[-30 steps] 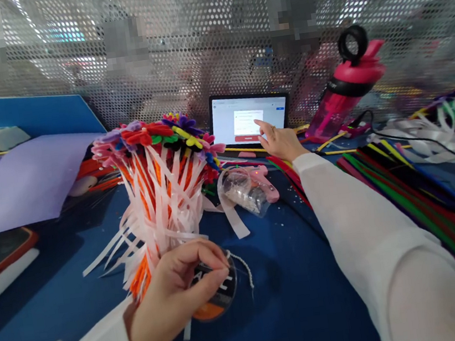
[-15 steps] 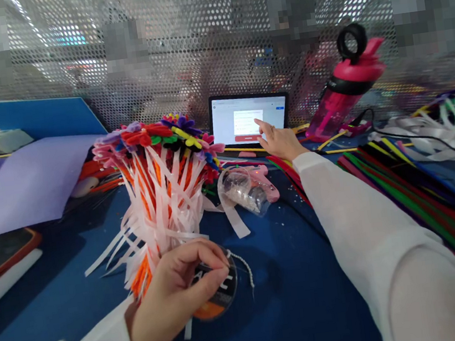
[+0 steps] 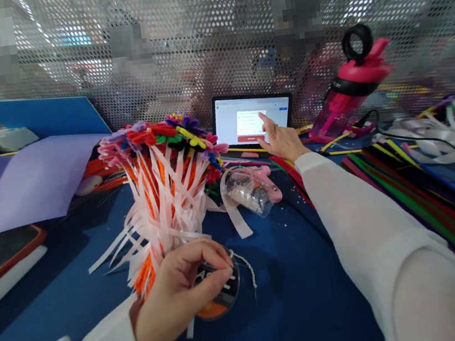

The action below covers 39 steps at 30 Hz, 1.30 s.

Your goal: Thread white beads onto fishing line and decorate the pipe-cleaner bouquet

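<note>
Index finger on right hand [image 3: 284,141] being nudged up at tablet [image 3: 226,121], thumb apart, left hand [image 3: 180,294] being pinched together near fuzzy flowers [image 3: 161,131]

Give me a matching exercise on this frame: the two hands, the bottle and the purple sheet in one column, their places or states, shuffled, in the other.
1. left hand
2. right hand
3. bottle
4. purple sheet

A. pink, with a black ring on top
B. in front of the blue board
C. thumb and fingertip pinched together
D. index finger extended at the tablet

Pairs: 1-C, 2-D, 3-A, 4-B
</note>
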Motion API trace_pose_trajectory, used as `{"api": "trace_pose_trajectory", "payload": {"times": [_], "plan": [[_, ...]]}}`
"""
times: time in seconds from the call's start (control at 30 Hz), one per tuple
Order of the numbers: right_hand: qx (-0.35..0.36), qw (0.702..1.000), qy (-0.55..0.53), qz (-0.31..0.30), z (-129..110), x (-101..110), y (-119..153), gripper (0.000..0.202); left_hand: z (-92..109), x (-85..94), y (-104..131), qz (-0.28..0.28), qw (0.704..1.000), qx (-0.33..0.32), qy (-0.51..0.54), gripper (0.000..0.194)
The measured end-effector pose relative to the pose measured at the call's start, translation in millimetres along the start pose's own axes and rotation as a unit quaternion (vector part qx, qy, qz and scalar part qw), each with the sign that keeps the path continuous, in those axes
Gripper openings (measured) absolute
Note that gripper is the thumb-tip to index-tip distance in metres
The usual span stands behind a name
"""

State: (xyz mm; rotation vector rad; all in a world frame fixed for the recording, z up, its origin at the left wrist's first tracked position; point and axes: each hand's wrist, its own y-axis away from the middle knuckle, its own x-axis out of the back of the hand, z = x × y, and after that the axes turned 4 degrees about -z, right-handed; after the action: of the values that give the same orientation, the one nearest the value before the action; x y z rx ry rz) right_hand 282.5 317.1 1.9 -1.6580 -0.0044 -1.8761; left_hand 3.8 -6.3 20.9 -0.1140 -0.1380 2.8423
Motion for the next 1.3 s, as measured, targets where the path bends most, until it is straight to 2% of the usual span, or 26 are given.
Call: {"api": "trace_pose_trajectory", "payload": {"times": [0.27, 0.4, 0.6, 0.9, 1.3], "plan": [[-0.003, 1.0, -0.008, 0.009, -0.9, 0.0, 0.5, 0.076, 0.8, -0.1, -1.5, -0.002, 1.0, -0.003, -0.005, 0.01], [-0.012, 0.999, 0.0, 0.035, -3.0, 6.5, 8.3, 0.06, 0.0, 0.2, -1.8, -0.004, 1.0, 0.005, 0.003, 0.01], [-0.027, 0.999, 0.03, 0.015, -3.4, 8.1, 16.9, 0.052, -0.8, 1.0, -0.9, -0.004, 1.0, -0.003, 0.008, 0.009], [-0.012, 0.999, 0.036, 0.007, -4.2, 6.9, 18.1, 0.051, 0.9, 0.3, -0.7, -0.004, 1.0, -0.002, 0.0, 0.011], [-0.046, 0.997, 0.016, 0.055, -1.6, 11.5, 22.0, 0.054, 0.7, -0.1, -1.5, 0.002, 1.0, 0.004, 0.005, 0.013]]}}
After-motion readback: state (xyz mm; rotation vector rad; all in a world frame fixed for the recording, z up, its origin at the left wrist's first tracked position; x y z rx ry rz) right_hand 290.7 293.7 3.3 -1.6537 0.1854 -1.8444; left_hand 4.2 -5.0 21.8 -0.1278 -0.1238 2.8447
